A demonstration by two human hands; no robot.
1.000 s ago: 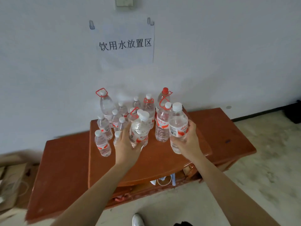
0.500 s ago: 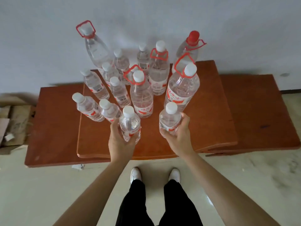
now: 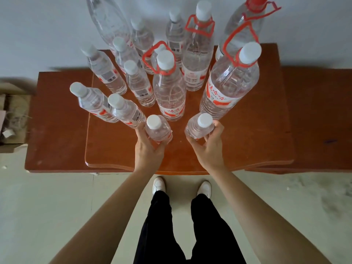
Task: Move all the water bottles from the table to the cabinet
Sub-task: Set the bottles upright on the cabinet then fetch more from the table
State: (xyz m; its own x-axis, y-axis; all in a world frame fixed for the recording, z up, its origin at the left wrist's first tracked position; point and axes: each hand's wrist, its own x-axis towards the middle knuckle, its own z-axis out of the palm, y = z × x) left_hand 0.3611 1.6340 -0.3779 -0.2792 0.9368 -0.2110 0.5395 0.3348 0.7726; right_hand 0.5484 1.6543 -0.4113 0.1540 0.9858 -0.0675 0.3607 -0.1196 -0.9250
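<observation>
Two small bottles are sitting at the front of the cabinet top [image 3: 238, 149]: the left hand [image 3: 147, 149] is wrapping around the left bottle [image 3: 158, 130], the right hand [image 3: 208, 147] is gripping the right bottle [image 3: 200, 127]. Many more bottles are crowding close behind, with a tall left bottle [image 3: 108, 20] and a red-capped bottle [image 3: 245, 21] getting cut off at the frame's top.

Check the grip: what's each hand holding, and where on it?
Left hand holds a small bottle, grip around its lower body. Right hand holds another small bottle, grip on its body below the shoulder.
</observation>
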